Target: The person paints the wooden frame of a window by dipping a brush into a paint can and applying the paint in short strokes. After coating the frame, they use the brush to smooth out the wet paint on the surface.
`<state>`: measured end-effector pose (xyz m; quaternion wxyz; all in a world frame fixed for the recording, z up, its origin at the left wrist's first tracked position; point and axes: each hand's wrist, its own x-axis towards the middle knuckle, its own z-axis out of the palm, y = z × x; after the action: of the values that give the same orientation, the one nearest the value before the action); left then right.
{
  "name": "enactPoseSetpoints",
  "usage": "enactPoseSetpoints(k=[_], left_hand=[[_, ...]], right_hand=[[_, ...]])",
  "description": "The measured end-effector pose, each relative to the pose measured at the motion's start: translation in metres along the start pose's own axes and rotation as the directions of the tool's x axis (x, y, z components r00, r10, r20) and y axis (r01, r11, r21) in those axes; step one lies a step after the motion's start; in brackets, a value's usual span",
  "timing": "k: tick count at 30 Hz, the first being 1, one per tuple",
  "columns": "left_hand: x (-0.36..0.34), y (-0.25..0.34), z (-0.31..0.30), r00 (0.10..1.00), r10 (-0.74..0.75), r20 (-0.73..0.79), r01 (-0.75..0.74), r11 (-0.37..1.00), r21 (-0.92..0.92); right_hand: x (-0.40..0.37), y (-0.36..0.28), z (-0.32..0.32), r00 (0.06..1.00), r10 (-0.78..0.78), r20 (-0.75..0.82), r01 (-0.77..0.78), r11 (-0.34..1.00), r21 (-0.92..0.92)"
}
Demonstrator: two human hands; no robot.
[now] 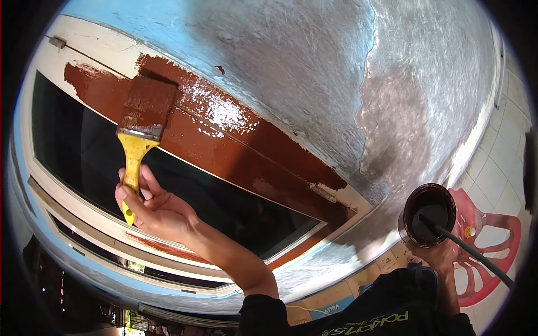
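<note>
Closed on the brush [147, 106], left hand [162, 213] has open room along the frame's [260, 148] edge. Right hand [439, 256] grasps the can [407, 215] beside the chair [465, 206].

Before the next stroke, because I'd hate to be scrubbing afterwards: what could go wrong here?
The loaded brush in the left hand could smear the dark glass beside the frame. Brown paint could stray onto the wall, which already carries a reddish-brown fleck. The rod leaning in the can might catch, spilling paint on the red chair.
</note>
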<state>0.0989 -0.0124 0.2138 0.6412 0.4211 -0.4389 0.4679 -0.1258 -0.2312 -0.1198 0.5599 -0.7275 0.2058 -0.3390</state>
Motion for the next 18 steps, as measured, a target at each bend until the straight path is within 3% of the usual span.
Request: enactPoseSetpoints(k=[9,12,18], left_hand=[[0.005,-0.001,0.013,0.998,0.026,0.049,-0.027,1.0,0.009],[0.01,-0.003,0.006,1.0,0.015,0.019,-0.014,1.0,-0.027],[0.013,0.001,0.008,0.999,0.028,0.022,-0.026,0.998,-0.064]], right_hand=[[0.0,0.003,0.003,0.997,0.038,0.069,-0.04,0.998,0.039],[0.002,0.006,0.007,0.996,-0.082,-0.035,0.082,0.996,0.027],[0.0,0.009,0.005,0.999,0.047,-0.023,-0.044,0.992,0.115]])
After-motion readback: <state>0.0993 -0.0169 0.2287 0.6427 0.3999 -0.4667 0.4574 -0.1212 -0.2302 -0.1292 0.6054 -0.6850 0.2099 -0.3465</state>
